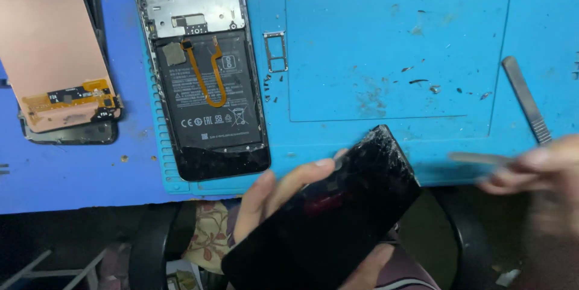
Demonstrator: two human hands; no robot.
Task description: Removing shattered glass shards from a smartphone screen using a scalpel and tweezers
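Left to right: opened phone [205, 79] lying on the blue tabletop [386, 54]; left hand [283, 196], fingers clamped around a cracked black screen [332, 211] at the near edge; blurred right hand [543, 175], fingers together on a thin metal tool [482, 158].

Blue bench [72, 175] with a blue repair mat [386, 54] on top. On the mat: an opened phone [202, 73] showing its battery, a SIM tray [275, 52], loose screws [269, 88] and tweezers [526, 100]. A pink-backed screen [51, 48] lies left, off the mat.
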